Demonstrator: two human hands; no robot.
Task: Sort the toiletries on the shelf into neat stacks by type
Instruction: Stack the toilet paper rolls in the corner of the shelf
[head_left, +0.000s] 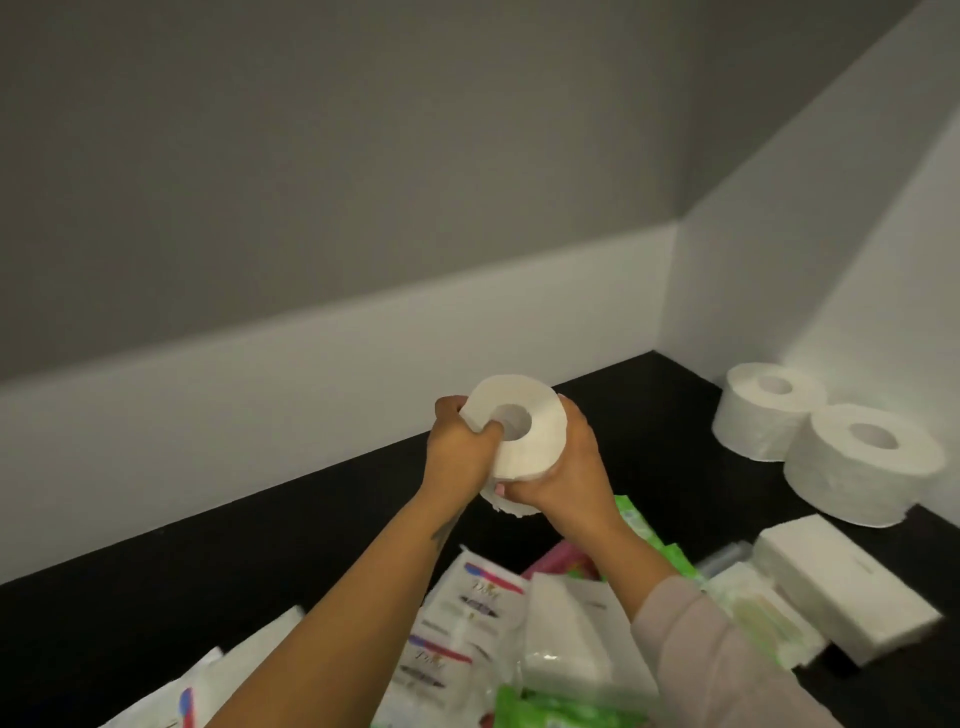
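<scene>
The left hand (460, 441) grips a white toilet paper roll (524, 431) from its left side, fingers curled around the rim and the thumb hooked into the cardboard-less centre hole. The right hand (563, 470) clasps the same roll from the right and underneath, fingers wrapped around its lower edge where a loose ragged end of paper hangs. The roll is held in the air above the black shelf surface (322, 519), tilted so its open end faces the camera. A pale pink sleeve (711, 660) covers the right forearm; the left forearm is bare. Below the arms lies a jumble of white soap packets with red and blue printing (470, 603), green wipe packs (649, 540) and white tissue packs (566, 654). Further right lies a white rectangular tissue block (841, 587). In the far right corner, two more white toilet rolls (769, 410) stand on end, touching each other, against the white wall (779, 260).
</scene>
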